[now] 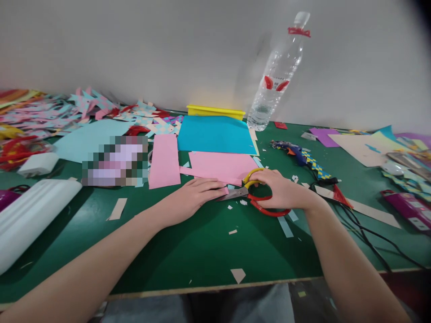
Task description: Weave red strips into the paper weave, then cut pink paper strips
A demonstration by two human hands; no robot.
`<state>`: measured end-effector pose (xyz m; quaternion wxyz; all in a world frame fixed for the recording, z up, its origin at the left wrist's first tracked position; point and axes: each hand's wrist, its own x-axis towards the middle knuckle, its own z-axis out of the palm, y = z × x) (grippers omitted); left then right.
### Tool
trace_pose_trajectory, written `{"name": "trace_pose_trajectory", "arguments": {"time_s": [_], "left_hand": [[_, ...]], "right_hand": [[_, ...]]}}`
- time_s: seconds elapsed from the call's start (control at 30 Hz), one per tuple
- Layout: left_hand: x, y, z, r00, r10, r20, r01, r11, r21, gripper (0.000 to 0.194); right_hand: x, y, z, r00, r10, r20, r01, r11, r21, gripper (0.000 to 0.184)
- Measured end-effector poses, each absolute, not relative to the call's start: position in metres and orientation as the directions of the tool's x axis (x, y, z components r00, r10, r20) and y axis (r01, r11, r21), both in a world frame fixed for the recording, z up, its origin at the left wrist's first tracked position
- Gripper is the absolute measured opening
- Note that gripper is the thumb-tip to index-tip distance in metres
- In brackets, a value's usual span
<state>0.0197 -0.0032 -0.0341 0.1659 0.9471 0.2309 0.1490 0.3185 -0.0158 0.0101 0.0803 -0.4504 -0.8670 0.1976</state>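
Observation:
My left hand (198,197) lies low over the table, fingers together, gripping a small pink paper strip (222,192) whose end shows past the fingertips. In my right hand (283,188) is a pair of scissors (239,193) with one yellow and one red handle loop. The blades point left, right at the strip's end; whether they touch it I cannot tell. Behind both hands lies a pink paper sheet (218,165), with a narrow pink strip across its left side. A smaller pink piece (164,163) lies to the left, and a blue sheet (215,134) farther back.
A tilted water bottle (278,76) leans against the wall. Left are a pixelated patch (114,161), a white charger (38,163), a long white object (37,215) and heaped paper strips (43,114). Right are black cables (357,224) and a purple device (406,207). Scraps dot the green table (208,260).

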Motion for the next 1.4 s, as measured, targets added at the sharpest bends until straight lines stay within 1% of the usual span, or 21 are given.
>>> {"name": "trace_pose_trajectory", "arguments": {"time_s": [0.13, 0.27, 0.4, 0.57, 0.77, 0.9, 1.07, 1.2, 1.4], "left_hand": [[0.020, 0.000, -0.040, 0.844, 0.495, 0.209, 0.414, -0.847, 0.333, 0.060], [0.022, 0.003, -0.041, 0.831, 0.527, 0.178, 0.467, -0.835, 0.292, 0.062], [0.025, 0.003, -0.040, 0.822, 0.534, 0.197, 0.461, -0.828, 0.319, 0.067], [0.024, 0.003, -0.042, 0.827, 0.542, 0.150, 0.458, -0.803, 0.381, 0.070], [0.021, 0.006, -0.047, 0.824, 0.554, 0.119, 0.477, -0.792, 0.381, 0.077], [0.020, 0.008, -0.050, 0.814, 0.564, 0.138, 0.482, -0.789, 0.380, 0.075], [0.020, 0.008, -0.050, 0.808, 0.571, 0.145, 0.475, -0.777, 0.413, 0.069], [0.021, 0.008, -0.047, 0.803, 0.584, 0.118, 0.489, -0.759, 0.429, 0.064], [0.021, 0.010, -0.046, 0.809, 0.575, 0.123, 0.473, -0.761, 0.444, 0.064]], "right_hand": [[0.321, -0.015, 0.009, -0.585, 0.810, -0.036, 0.746, 0.520, -0.415, 0.046], [0.324, -0.013, 0.009, -0.577, 0.816, -0.042, 0.757, 0.514, -0.404, 0.046], [0.322, -0.012, 0.009, -0.573, 0.818, -0.050, 0.761, 0.508, -0.404, 0.045], [0.319, -0.012, 0.009, -0.578, 0.814, -0.050, 0.753, 0.509, -0.416, 0.044], [0.323, -0.005, 0.006, -0.616, 0.787, -0.034, 0.721, 0.545, -0.428, 0.046], [0.327, -0.004, 0.008, -0.632, 0.773, -0.052, 0.712, 0.552, -0.434, 0.048], [0.327, -0.007, 0.008, -0.619, 0.783, -0.066, 0.727, 0.539, -0.425, 0.050], [0.321, -0.007, 0.007, -0.620, 0.784, -0.039, 0.725, 0.553, -0.410, 0.046], [0.318, -0.006, 0.007, -0.634, 0.773, -0.018, 0.713, 0.575, -0.400, 0.047]]}}
